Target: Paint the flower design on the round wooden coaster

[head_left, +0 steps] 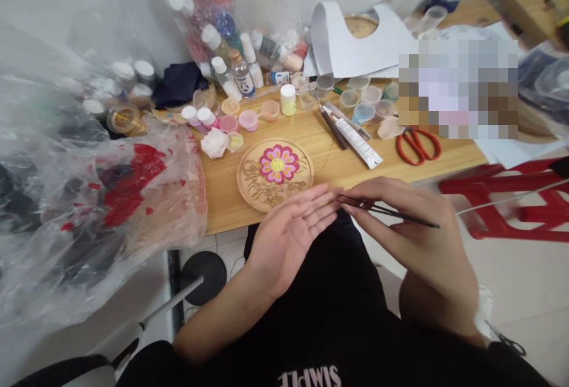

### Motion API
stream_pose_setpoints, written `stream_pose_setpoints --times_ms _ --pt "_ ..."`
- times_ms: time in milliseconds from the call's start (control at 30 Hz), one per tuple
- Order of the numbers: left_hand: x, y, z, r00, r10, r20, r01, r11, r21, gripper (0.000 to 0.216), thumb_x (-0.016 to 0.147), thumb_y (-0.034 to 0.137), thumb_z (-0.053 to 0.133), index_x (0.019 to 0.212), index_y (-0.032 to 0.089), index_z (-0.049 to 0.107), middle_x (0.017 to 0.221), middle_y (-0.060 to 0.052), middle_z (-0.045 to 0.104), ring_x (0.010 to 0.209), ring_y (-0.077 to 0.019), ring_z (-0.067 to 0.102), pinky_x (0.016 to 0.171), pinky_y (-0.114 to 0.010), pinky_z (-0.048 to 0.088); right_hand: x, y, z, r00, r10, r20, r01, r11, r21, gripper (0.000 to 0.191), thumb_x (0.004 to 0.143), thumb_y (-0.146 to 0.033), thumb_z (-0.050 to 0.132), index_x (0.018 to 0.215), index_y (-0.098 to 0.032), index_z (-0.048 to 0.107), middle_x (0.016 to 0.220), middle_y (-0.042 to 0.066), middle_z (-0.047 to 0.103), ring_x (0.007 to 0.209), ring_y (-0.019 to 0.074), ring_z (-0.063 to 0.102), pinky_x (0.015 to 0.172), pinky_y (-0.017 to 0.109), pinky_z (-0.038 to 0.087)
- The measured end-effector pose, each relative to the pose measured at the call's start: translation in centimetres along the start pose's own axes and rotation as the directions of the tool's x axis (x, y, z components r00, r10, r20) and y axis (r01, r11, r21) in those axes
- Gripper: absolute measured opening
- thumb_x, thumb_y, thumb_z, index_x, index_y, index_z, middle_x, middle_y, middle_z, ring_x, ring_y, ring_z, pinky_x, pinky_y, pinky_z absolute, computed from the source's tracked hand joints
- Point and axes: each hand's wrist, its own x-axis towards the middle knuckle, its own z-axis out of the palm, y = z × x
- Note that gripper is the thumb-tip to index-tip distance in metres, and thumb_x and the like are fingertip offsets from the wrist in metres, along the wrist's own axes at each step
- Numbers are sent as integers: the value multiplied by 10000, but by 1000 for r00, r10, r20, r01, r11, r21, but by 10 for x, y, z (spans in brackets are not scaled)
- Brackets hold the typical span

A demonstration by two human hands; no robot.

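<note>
My left hand is held palm up over my lap, its fingers stretched out near the table's front edge. Between the thumb and fingers of my right hand is a pair of dark tweezers. Their tips are at the fingertips of my left hand, where a tiny yellowish speck shows; it is too small to name. Just beyond lies a round wooden plaque with carved lines and a pink flower with a yellow centre.
Small cups, such as a pink one, and a yellow jar stand behind the plaque. A white tube and red-handled scissors lie to the right. Plastic bags spread over the left side. A red stool stands at right.
</note>
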Motion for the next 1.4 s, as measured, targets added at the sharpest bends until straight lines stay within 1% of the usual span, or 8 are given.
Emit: stream_pose_setpoints --times_ms 100,233,467,633,867,1100,1267,1400 --pt "-2 0 -1 1000 2 25 -2 1000 12 288 864 159 506 1055 79 706 1119 -121 742 1116 -220 666 1072 -377 446 -1 0 -1 1000 13 -16 -12 997 81 239 793 -78 710 985 -215 675 903 -15 726 814 83 675 762 181 550" --pt "-7 0 -2 996 13 85 -15 1000 21 345 884 221 470 1099 67 692 1174 -140 718 1161 -246 640 1080 -398 433 -2 0 -3 999 -33 7 32 989 143 237 789 -59 706 974 -207 695 962 5 718 909 104 676 812 205 552" --pt "-9 2 -1 996 4 92 -10 998 65 376 888 273 474 1123 65 681 1204 -156 701 1203 -277 611 1087 -418 420 -1 0 -3 998 -61 27 56 985 164 212 790 -68 707 957 -197 715 962 18 717 917 121 681 810 232 566" --pt "-8 1 1 995 15 96 -23 997 79 359 881 261 493 1108 67 692 1184 -143 711 1189 -268 617 1077 -410 431 -1 0 -3 999 -36 18 32 985 168 201 797 -97 706 946 -231 728 950 13 731 897 144 696 774 262 585" --pt "-10 3 2 996 14 89 -23 995 101 367 883 279 485 1112 75 687 1210 -154 698 1231 -293 589 1094 -436 411 -1 -2 -4 998 -8 57 -1 987 161 240 808 -90 688 969 -264 727 967 5 731 909 157 698 775 294 594" --pt "-10 3 1 996 1 95 -11 993 114 371 891 291 474 1116 82 683 1233 -162 683 1276 -307 553 1125 -459 368 0 -1 -4 997 -25 70 12 985 171 258 803 -79 688 978 -265 727 980 6 733 925 162 697 786 298 589" --pt "-11 5 2 994 -2 109 -13 990 141 369 901 313 488 1124 87 677 1231 -161 684 1273 -314 556 1124 -465 367 -1 -1 -7 995 -6 98 -12 983 184 245 805 -80 690 976 -252 724 981 9 728 932 155 692 791 282 580" --pt "-13 6 4 994 -2 110 -15 987 157 358 906 310 498 1122 86 674 1208 -159 697 1278 -306 555 1124 -453 371 -1 0 -10 993 -31 110 13 986 165 240 806 -85 691 973 -255 725 982 10 727 935 155 693 792 272 578"
